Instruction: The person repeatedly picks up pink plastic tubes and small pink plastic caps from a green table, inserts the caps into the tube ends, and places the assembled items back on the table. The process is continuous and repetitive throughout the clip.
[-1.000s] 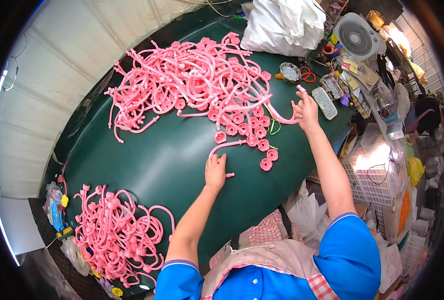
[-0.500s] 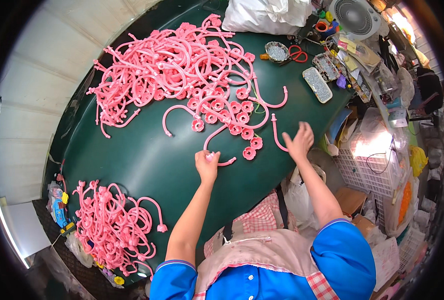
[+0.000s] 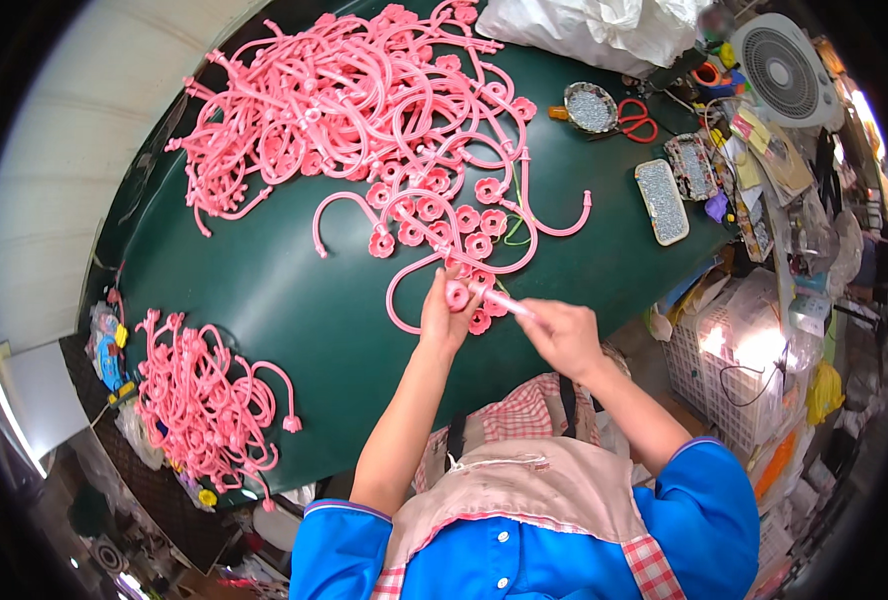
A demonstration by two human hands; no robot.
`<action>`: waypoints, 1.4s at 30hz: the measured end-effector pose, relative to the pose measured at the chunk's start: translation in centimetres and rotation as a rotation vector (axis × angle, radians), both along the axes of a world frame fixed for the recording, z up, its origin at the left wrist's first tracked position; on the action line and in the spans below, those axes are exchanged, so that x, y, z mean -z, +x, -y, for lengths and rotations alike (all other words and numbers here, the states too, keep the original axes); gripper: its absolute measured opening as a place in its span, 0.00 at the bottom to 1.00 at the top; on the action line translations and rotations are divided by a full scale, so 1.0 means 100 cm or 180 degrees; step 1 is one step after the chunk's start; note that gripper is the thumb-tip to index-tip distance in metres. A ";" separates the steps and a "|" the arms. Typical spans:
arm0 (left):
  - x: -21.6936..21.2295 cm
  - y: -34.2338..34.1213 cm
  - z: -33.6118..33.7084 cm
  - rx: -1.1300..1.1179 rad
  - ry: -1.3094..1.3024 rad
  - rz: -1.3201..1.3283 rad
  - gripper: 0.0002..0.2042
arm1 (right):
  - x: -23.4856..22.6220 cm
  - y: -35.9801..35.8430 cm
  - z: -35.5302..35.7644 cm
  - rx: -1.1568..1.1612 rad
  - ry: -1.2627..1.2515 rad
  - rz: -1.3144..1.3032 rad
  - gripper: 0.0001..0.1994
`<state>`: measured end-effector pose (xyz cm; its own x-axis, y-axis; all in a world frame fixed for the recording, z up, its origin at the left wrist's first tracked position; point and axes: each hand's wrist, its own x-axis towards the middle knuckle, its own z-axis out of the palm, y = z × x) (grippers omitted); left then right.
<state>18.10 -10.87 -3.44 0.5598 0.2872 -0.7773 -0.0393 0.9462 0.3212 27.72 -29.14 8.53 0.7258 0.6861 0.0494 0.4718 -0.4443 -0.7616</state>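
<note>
Clock dirs w/ 12 at top of view: the key relation is the pink plastic tube [image 3: 506, 302] & the small pink plastic ring-faced piece [image 3: 457, 295], close together btwn the 2 hands. The tube's visible length runs straight, long axis approx. 10 to 4 o'clock, its 10 o'clock end right by the ring-faced piece; can't tell if they touch. R hand [image 3: 566, 337] is closed around the tube's 4 o'clock part, so the visible length sticks out at 10 o'clock from that fist; the other end is hidden. L hand [image 3: 446, 315] has the ring-faced piece pinched in its fingers, at approx. 1 o'clock from the palm, w/ the hole turned up to view; L is the nearer hand to the tube's visible tip. R hand sits at approx. 3 o'clock from L. Both are above the dark green smooth tabletop [image 3: 284, 290]. Loose pink plastic flower-shaped cups [image 3: 479, 246] lie just beyond L hand at approx. 12, & a thin curved pink plastic tube [image 3: 392, 297] arcs at approx. 10, near it. Further off from L hand: big tangled pink tube pile [image 3: 334, 120] at 11, smaller tangled pink pile [image 3: 209, 405] at 8.
</note>
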 end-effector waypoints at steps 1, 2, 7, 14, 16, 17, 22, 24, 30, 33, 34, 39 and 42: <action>-0.011 0.009 0.005 -0.0005 0.0012 0.0055 0.19 | -0.002 -0.006 0.000 -0.0129 -0.0112 -0.0069 0.08; -0.022 0.013 0.010 -0.0006 0.0024 0.0107 0.19 | -0.003 -0.011 -0.001 -0.0254 -0.0223 -0.0140 0.08; -0.037 -0.019 0.022 -0.0313 -0.0545 0.1033 0.16 | -0.004 -0.051 -0.011 0.0023 -0.0187 -0.0894 0.08; -0.036 -0.055 0.038 -0.0050 0.0752 0.0657 0.13 | -0.005 -0.092 0.006 0.0115 -0.0506 -0.0811 0.09; -0.039 -0.060 0.035 -0.0024 0.0817 0.0723 0.11 | 0.004 -0.105 0.003 0.0193 -0.0381 -0.0559 0.10; -0.038 -0.065 0.028 0.0047 0.0833 0.0786 0.11 | 0.007 -0.115 0.000 0.0160 -0.0300 -0.0174 0.10; -0.002 -0.107 0.025 0.0756 0.1375 0.0681 0.12 | 0.071 -0.163 0.007 -0.0259 -0.0044 0.0735 0.16; 0.021 -0.128 0.002 0.1921 0.2648 0.0550 0.10 | 0.075 -0.167 0.007 -0.0882 -0.1299 0.0315 0.17; -0.004 -0.073 0.017 0.3038 0.5359 -0.0296 0.21 | 0.113 -0.081 -0.003 -0.0602 -0.0541 -0.0820 0.05; 0.019 -0.052 0.023 0.3427 0.5843 -0.0343 0.20 | 0.105 -0.003 -0.043 -0.0138 -0.0851 0.0920 0.20; 0.041 -0.050 0.021 0.3592 0.5862 -0.0360 0.19 | 0.112 0.016 -0.056 -0.0239 -0.0801 0.1253 0.20; 0.029 -0.032 -0.024 0.2436 0.5104 -0.0905 0.14 | 0.133 0.072 -0.081 -0.0785 -0.0255 0.0633 0.07; 0.056 -0.044 -0.053 0.1489 0.3017 -0.1106 0.12 | 0.053 0.054 -0.104 0.0049 0.0228 0.0024 0.14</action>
<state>13.72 -5.53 -9.05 0.5626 0.6654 -0.4906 0.4896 0.2099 0.8463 33.10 -18.76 3.24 0.7357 0.6693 0.1034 0.4711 -0.3961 -0.7882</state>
